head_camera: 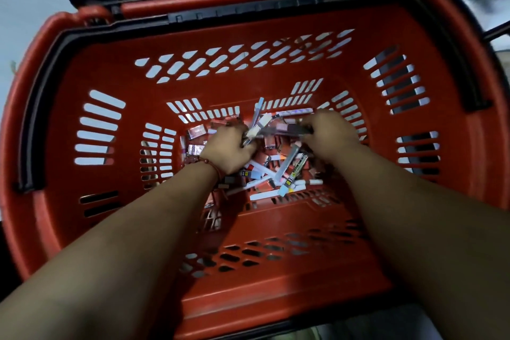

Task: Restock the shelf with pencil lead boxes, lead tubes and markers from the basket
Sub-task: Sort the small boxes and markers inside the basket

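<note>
One marker (pixel 287 132) lies crosswise in right hand (pixel 331 136).

Two bare forearms reach down into a red plastic basket (pixel 248 85), seen from above. The left hand (pixel 227 150), a red bead bracelet (pixel 212 167) at its wrist, grips a bundle of slim tubes (pixel 258 124). The right hand (pixel 329 132) pinches a blurred dark stick (pixel 292 130) just beside them. A heap (pixel 278 171) of small boxes, tubes and markers covers the basket's bottom. Black handles (pixel 466 63) lie folded along the rim.
</note>
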